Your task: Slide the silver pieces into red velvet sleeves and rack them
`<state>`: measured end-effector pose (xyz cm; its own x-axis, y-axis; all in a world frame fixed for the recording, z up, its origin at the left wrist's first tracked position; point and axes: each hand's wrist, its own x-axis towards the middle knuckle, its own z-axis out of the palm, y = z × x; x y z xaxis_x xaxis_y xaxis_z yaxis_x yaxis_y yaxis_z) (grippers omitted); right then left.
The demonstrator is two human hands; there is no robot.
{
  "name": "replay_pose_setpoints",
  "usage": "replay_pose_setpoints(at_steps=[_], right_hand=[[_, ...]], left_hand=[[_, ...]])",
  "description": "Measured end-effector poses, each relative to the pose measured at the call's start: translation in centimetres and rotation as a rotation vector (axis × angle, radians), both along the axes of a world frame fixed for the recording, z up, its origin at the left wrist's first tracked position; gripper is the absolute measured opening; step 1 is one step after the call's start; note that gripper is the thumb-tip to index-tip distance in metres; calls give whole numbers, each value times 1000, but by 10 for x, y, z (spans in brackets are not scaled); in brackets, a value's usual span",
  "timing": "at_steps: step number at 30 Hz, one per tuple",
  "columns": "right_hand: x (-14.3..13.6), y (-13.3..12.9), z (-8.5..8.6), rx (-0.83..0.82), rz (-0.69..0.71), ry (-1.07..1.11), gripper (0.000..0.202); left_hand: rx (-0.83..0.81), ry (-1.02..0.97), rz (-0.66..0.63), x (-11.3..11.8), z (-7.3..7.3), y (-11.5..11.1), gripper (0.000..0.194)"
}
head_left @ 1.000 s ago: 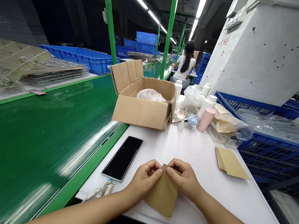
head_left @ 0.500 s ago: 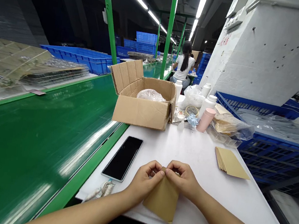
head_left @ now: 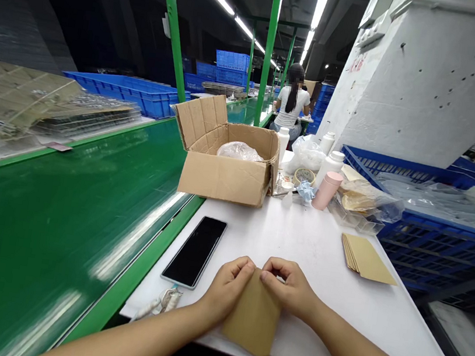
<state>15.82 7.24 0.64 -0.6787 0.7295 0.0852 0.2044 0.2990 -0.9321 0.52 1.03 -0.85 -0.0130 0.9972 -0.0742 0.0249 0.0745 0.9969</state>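
Note:
Near the front edge of the white table, a brown paper piece (head_left: pixel 253 319), like a small envelope or card, is held by its upper end between both hands. My left hand (head_left: pixel 229 286) pinches its top left side, the thumb pressed against the curled fingers. At the top right corner, my right hand (head_left: pixel 288 285) grips it between thumb and bent forefinger. The fingers hide part of the upper edge. Left of my hands lies a phone (head_left: pixel 195 251) with a dark screen. A fanned stack of similar brown pieces (head_left: pixel 370 259) rests to the right.
An open cardboard box (head_left: pixel 222 179) stands ahead, with a pink bottle (head_left: pixel 327 190), white bottles and a tape roll (head_left: pixel 304 177) beside it. A green conveyor belt (head_left: pixel 61 206) runs along the left. A blue crate (head_left: pixel 416 227) stands right; a person (head_left: pixel 292 103) sits farther ahead.
My left hand has shifted slightly left and down along the paper piece's side, opening a gap between the hands. The paper's lower end has swung a little left and toward me.

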Motion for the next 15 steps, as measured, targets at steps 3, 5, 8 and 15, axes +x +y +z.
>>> replay_pose_setpoints(at_steps=[3, 5, 8, 15], right_hand=[[-1, 0, 1, 4, -5, -8, 16], [-1, -1, 2, 15, 7, -14, 15], [-1, -1, 2, 27, 35, -26, 11], [2, 0, 1, -29, -25, -10, 11]], left_hand=[[10, 2, -13, 0, 1, -1, 38], [10, -15, -11, 0, 0, 0, 36], [7, -67, 46, -2, -3, 2, 36], [-26, -182, 57, -4, -2, 3, 38]])
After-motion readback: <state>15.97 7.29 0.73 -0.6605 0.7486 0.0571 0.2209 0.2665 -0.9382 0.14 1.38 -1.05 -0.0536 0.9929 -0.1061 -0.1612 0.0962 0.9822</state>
